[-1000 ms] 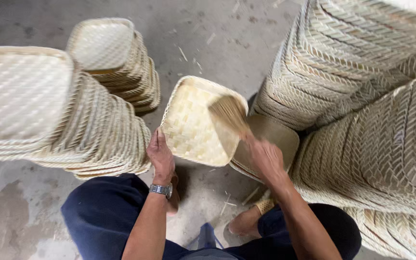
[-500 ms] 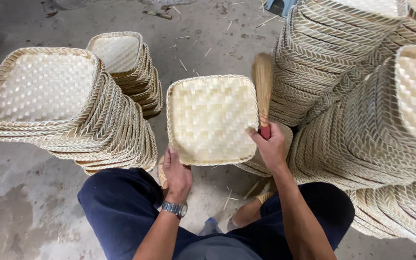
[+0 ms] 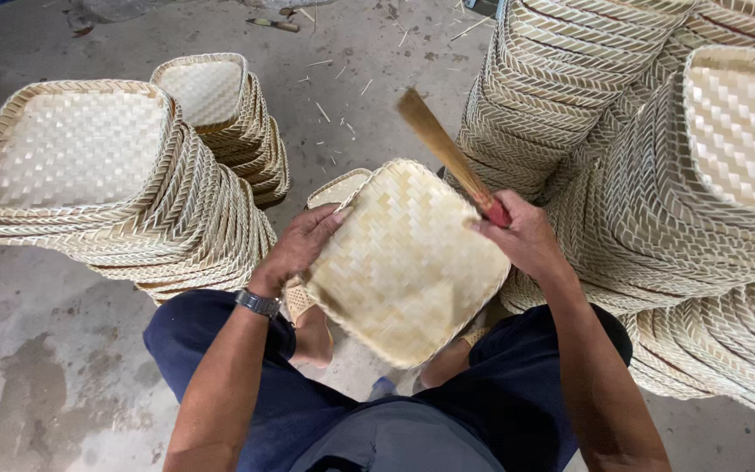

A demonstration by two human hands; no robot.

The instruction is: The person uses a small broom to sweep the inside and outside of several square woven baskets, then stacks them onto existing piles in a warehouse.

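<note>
Hands gripping upturned tray, brush

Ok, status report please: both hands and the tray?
Left hand grips woven tray at its edge. Right hand holds brush, bristles up. Tray bottom faces camera. Nothing blocking.

Stained grey concrete floor, strewn with straw bits, crowded by leaning stacks of woven trays.

packages: none | labels: none | signs: none | screens: none
</note>
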